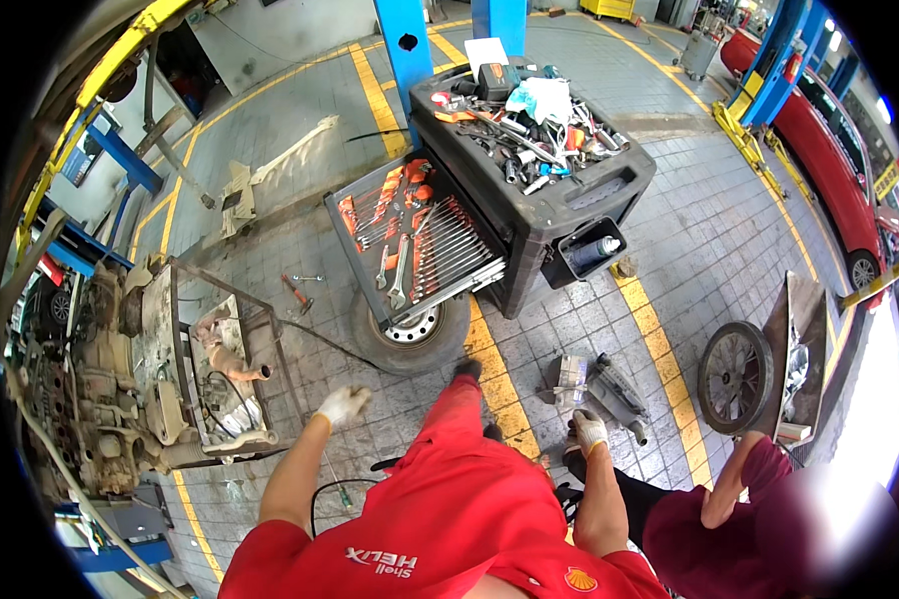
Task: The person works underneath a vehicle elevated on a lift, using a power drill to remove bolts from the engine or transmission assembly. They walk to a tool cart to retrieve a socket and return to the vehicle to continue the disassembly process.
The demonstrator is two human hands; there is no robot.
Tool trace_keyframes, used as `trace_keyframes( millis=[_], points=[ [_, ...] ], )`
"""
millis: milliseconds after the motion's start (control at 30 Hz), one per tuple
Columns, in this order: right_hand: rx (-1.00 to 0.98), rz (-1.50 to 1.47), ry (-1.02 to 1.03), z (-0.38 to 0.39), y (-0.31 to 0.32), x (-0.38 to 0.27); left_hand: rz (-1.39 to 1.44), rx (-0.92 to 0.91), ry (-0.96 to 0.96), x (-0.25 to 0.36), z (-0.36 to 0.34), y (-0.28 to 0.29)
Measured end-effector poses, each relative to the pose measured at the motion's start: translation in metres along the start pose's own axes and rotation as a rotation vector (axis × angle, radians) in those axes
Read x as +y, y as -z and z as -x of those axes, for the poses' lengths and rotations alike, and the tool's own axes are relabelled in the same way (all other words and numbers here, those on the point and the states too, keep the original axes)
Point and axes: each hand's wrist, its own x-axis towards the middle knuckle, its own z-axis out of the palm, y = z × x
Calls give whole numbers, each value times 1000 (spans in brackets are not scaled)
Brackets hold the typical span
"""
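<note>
My left hand [345, 404], in a white glove, hangs in the air over the tiled floor, left of my red-clad leg. Its fingers are loosely bent and apart, and I see nothing in them. The right hand [589, 429], also gloved, is lowered on my right side with its fingers curled. A dark shape lies against those fingers, and I cannot make out whether they hold it. Just beyond that hand are a small box [570, 379] and a dark metal part with a pipe end [617, 392] on the floor.
Ahead stands a black tool cart [529, 215] heaped with tools, its wrench drawer [415, 240] pulled out over a wheel [413, 334]. A hammer [296, 294] lies on the floor. Left is a metal frame [225, 359] beside an engine [95, 399]. A person in maroon [719, 529] is close at right.
</note>
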Motion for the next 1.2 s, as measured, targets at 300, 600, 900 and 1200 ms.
trace_keyframes(
  millis=[300, 600, 900, 1200],
  points=[
    [86, 370, -115, -17, 31, 64, -7, -108, -387, 167, -157, 60],
    [240, -202, -383, -6, -28, -12, -169, 23, -588, 245, -277, 92],
    [282, -78, -268, -39, -74, -109, 923, -560, -119, 292, -327, 79],
    [298, -58, -319, -44, -82, -113, 1231, -793, -294, 384, -325, 43]
  ],
)
